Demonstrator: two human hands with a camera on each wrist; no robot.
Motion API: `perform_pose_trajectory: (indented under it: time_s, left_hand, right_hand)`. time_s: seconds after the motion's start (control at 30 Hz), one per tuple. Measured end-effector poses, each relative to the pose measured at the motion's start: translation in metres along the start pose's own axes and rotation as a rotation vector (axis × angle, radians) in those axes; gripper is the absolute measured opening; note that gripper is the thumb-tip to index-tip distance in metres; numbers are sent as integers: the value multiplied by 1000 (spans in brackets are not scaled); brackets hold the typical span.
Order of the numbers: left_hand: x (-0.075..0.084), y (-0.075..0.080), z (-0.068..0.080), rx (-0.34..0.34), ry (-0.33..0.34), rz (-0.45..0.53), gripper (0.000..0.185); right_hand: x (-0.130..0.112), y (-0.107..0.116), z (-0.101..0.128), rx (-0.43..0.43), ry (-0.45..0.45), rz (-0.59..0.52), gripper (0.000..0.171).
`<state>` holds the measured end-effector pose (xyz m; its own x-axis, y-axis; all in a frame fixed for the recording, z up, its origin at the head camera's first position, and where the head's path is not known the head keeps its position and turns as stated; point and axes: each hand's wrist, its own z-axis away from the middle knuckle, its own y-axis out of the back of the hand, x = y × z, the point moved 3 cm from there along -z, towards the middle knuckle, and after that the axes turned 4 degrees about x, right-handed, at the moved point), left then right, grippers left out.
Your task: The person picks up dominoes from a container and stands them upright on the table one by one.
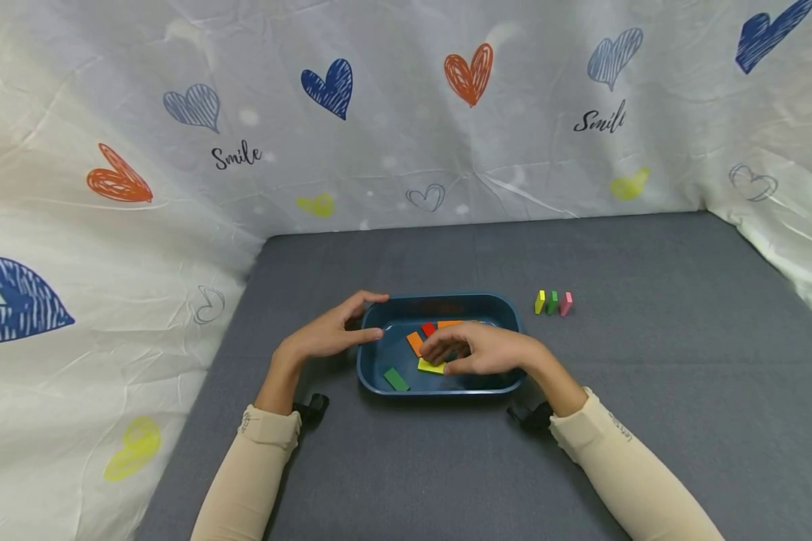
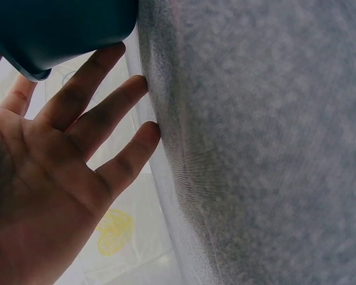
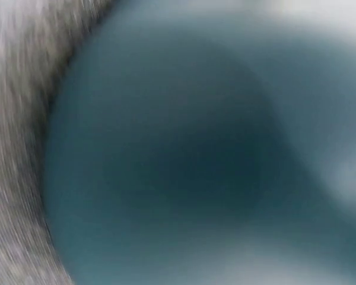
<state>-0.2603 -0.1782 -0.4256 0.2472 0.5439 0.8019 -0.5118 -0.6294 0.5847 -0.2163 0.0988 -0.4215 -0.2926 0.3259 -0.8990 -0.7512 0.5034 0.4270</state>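
Note:
A dark blue tray (image 1: 406,392) holds several small flat blocks: a green block (image 1: 396,379), an orange block (image 1: 415,343), a red block (image 1: 428,329) and a yellow block (image 1: 430,366) among them. My left hand (image 1: 331,328) is at the tray's left end, thumb over the rim; in the left wrist view its fingers spread fairly straight, one touching the tray's outer wall (image 2: 65,29). Over the blocks reaches my right hand (image 1: 483,348), fingers loosely bent, thumb apart near the yellow block. It covers part of the blocks. The right wrist view shows only blurred tray wall.
Right of the tray, a yellow block (image 1: 540,302), a green block (image 1: 552,303) and a pink block (image 1: 566,303) stand upright in a row on the grey cloth (image 1: 413,466). A white curtain (image 1: 379,150) printed with hearts borders the table behind and at the sides.

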Motion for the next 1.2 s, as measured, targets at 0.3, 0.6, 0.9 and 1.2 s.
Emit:
perform_pose_trajectory:
  time_s: [0.3,0.6,0.9,1.2]
  left_hand:
    - [-1,0,0,-4,1,10,62]
    - [0,0,0,-5,-1,2,64]
    - [2,0,1,-4,-5,3,64]
    - [3,0,1,-9,-15,15,64]
  right_hand:
    - [2,11,2,132,43,87,29]
    - [1,6,2,69,-6,141,26]
    - [-1,3,4,-3,-21,65,30]
    - [-1,-3,5,-87,-81,2,39]
